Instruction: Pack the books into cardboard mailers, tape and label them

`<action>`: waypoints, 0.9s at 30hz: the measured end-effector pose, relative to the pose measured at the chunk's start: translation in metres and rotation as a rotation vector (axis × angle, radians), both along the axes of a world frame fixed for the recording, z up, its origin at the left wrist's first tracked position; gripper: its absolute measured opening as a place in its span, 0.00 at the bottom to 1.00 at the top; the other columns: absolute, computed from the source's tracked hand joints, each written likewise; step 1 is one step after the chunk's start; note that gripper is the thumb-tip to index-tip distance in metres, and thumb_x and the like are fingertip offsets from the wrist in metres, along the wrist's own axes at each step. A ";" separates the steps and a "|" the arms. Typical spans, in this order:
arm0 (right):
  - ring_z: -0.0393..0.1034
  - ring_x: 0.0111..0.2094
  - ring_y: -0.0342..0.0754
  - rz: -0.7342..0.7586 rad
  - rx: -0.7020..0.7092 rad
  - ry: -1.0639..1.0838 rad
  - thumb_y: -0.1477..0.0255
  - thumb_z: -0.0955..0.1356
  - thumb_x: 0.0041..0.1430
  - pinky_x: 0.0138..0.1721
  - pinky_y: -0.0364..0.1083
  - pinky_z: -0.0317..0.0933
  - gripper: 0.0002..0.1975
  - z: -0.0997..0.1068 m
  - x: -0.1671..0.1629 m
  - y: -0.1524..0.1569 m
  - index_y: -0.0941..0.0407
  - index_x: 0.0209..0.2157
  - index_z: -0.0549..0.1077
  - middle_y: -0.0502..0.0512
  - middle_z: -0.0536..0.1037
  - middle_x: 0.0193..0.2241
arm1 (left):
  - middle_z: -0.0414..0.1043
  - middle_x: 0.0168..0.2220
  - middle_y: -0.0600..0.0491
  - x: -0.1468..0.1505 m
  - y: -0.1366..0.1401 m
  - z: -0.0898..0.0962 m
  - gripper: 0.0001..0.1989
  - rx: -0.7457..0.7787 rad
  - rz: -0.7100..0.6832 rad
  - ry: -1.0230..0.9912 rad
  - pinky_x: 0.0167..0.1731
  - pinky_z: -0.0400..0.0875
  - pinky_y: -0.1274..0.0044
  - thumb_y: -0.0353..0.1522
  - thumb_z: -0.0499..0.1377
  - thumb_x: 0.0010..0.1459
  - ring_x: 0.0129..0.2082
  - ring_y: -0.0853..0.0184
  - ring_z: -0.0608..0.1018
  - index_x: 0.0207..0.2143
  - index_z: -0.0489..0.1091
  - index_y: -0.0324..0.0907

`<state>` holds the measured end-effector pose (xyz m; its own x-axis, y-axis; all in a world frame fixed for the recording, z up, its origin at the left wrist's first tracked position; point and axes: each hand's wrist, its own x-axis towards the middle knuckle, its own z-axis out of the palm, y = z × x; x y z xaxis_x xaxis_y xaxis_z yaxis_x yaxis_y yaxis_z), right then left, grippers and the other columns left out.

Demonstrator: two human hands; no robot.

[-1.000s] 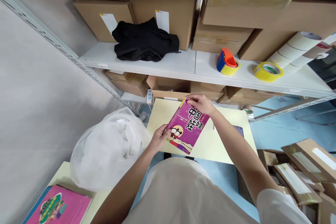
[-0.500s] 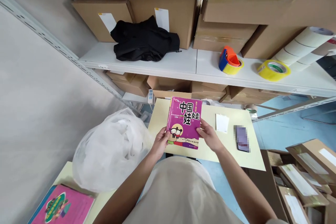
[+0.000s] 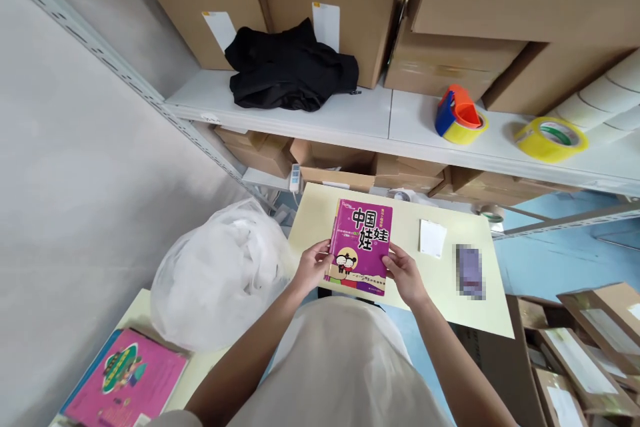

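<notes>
Purple 中国娃娃 book, above the near edge of the pale-yellow table, long axis roughly 12 to 6 o'clock. I see the left hand gripping its edge toward 8 o'clock, the right hand toward 4, neither nearer.

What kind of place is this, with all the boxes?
It looks like a storeroom, perhaps one for packing parcels. Cardboard boxes are stacked on a metal shelf, near a tape dispenser and a yellow roll of packing tape.
</notes>
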<state>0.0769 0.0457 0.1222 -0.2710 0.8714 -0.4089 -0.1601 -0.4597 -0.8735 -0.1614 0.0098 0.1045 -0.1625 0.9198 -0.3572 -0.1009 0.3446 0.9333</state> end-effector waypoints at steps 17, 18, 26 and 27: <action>0.74 0.46 0.57 0.123 -0.180 0.012 0.61 0.73 0.49 0.46 0.57 0.69 0.24 -0.046 -0.062 0.021 0.43 0.50 0.73 0.52 0.77 0.48 | 0.76 0.39 0.48 -0.063 0.021 -0.034 0.20 -0.131 -0.031 0.087 0.31 0.72 0.75 0.30 0.64 0.46 0.33 0.63 0.76 0.44 0.75 0.42; 0.74 0.46 0.57 0.112 -0.179 -0.001 0.62 0.73 0.48 0.46 0.57 0.68 0.24 -0.051 -0.068 0.027 0.43 0.49 0.73 0.51 0.77 0.47 | 0.76 0.39 0.47 -0.069 0.028 -0.039 0.21 -0.154 -0.019 0.097 0.30 0.72 0.75 0.29 0.64 0.44 0.33 0.63 0.76 0.45 0.75 0.42; 0.74 0.40 0.56 0.007 -0.120 -0.209 0.69 0.73 0.39 0.41 0.57 0.71 0.23 -0.113 -0.121 0.094 0.53 0.43 0.77 0.54 0.80 0.36 | 0.76 0.37 0.46 -0.109 0.103 -0.098 0.18 -0.193 -0.054 0.246 0.33 0.73 0.72 0.28 0.65 0.44 0.31 0.62 0.77 0.41 0.76 0.40; 0.74 0.38 0.55 -0.005 -0.122 -0.247 0.70 0.72 0.39 0.39 0.56 0.71 0.23 -0.121 -0.127 0.102 0.53 0.42 0.78 0.54 0.80 0.35 | 0.77 0.36 0.46 -0.113 0.112 -0.107 0.17 -0.203 -0.060 0.279 0.33 0.73 0.72 0.28 0.65 0.45 0.30 0.62 0.77 0.41 0.76 0.39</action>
<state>-0.0503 0.1477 0.0013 -0.1457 0.8128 -0.5640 0.0481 -0.5636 -0.8247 -0.2740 0.1214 -0.0025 -0.2272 0.8456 -0.4831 0.1745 0.5234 0.8340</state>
